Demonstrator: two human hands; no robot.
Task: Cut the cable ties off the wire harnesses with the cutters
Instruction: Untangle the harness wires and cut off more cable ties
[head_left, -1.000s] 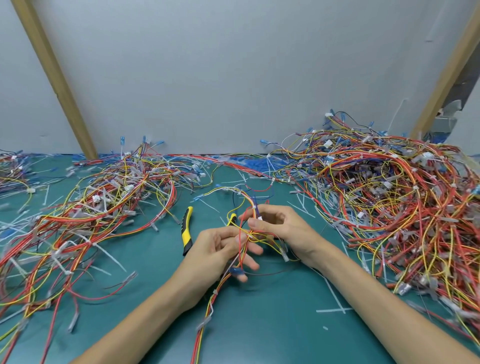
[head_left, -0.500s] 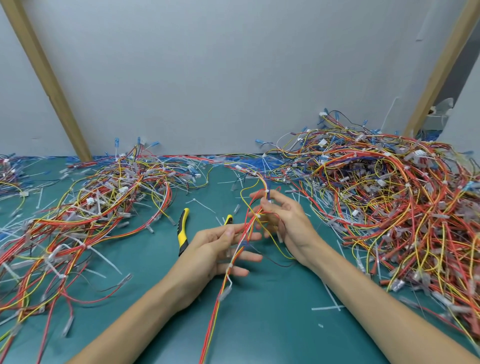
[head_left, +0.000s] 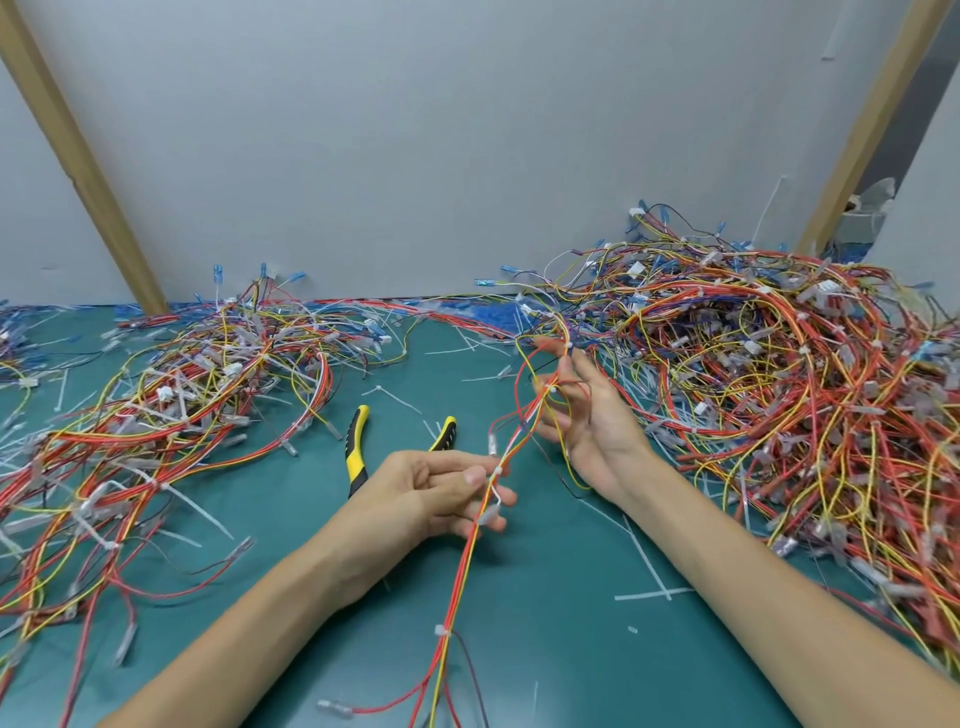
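Your left hand (head_left: 441, 488), in the centre of the frame, pinches the harness (head_left: 462, 571) between the thumb and the curled fingers, just under a white cable tie (head_left: 497, 471). Your right hand (head_left: 592, 421), a little up and to the right, is spread open. The loose wires of the same harness lie across its fingers, and I see no firm pinch there. The harness runs from the bottom centre of the frame up through both hands and towards the big pile (head_left: 779, 389) at the right. A second tie (head_left: 441, 631) sits lower on it.

The cutters (head_left: 357, 457) lie on the green mat (head_left: 545, 597) just left of your left hand, partly hidden behind it, and no hand holds them. So the step, I think, is to prepare the tie for the cut. Hold the pinch close to the tie and pull the wires tight, so that the tie stands clear. Free the right hand from the wires before it reaches for the cutters, otherwise they can catch. Put the blades only on the white strap, never on the wire coating.
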